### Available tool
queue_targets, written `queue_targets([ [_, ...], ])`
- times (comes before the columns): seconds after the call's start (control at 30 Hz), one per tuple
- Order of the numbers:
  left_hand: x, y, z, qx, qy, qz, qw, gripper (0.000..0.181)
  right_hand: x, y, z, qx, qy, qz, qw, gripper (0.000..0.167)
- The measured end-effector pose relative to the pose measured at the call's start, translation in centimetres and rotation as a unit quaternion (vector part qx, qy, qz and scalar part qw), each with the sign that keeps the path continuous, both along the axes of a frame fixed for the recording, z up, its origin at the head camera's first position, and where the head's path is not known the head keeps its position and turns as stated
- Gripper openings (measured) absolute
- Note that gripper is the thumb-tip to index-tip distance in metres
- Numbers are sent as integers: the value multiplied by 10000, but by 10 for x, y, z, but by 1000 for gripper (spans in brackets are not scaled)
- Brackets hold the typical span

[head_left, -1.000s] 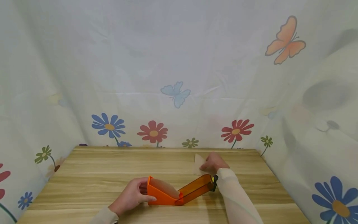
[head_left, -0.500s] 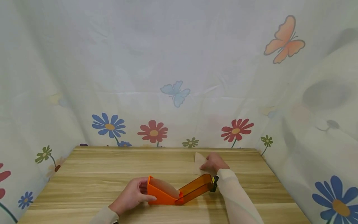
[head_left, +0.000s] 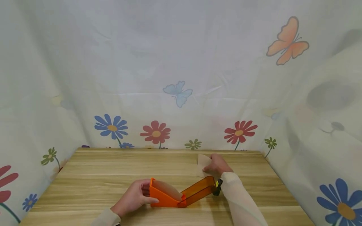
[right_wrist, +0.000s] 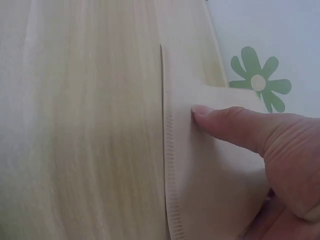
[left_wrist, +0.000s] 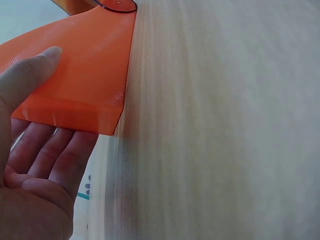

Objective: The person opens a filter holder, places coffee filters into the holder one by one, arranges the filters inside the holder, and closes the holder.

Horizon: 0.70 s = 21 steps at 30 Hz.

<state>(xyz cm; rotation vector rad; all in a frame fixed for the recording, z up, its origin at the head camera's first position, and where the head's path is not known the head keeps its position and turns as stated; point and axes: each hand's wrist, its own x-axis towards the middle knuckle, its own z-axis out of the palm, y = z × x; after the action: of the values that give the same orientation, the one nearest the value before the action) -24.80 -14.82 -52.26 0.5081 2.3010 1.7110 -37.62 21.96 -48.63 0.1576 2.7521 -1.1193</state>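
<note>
My left hand [head_left: 135, 196] grips an orange holder [head_left: 164, 198] by its left end. In the left wrist view, the thumb lies on one face of the orange holder [left_wrist: 80, 65] and the fingers are behind it. Light brown paper [head_left: 167, 187] shows inside the holder. Its see-through amber lid [head_left: 199, 190] is swung back to the right on a hinge. My right hand [head_left: 219, 165] pinches a paper coffee filter [head_left: 203, 162] farther back on the table. The right wrist view shows the thumb on the coffee filter [right_wrist: 195, 170], whose edge has a crimped seam; most other fingers are hidden.
The wood-grain table [head_left: 113, 169] runs back to a pale curtain [head_left: 135, 69] printed with flowers and butterflies. A small black device [head_left: 217, 187] sits by the right sleeve [head_left: 240, 197], close to the lid's far end.
</note>
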Motion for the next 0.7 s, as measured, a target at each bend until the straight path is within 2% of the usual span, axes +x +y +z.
queue_targets([
  [0.27, 0, 0, 0, 21, -3, -23, 10000, 58, -2, 2, -7, -97, 198, 92, 9997, 48],
  [0.53, 0, 0, 1, 44, -60, -1, 10000, 58, -9, 10, -13, -214, 427, 445, 9979, 32],
  [0.6, 0, 0, 1, 41, -61, -2, 10000, 58, -11, 13, -13, -85, 487, 589, 9970, 28],
  [0.7, 0, 0, 1, 34, -23, -10, 10000, 58, -13, 18, -10, -50, 385, 700, 9968, 25],
])
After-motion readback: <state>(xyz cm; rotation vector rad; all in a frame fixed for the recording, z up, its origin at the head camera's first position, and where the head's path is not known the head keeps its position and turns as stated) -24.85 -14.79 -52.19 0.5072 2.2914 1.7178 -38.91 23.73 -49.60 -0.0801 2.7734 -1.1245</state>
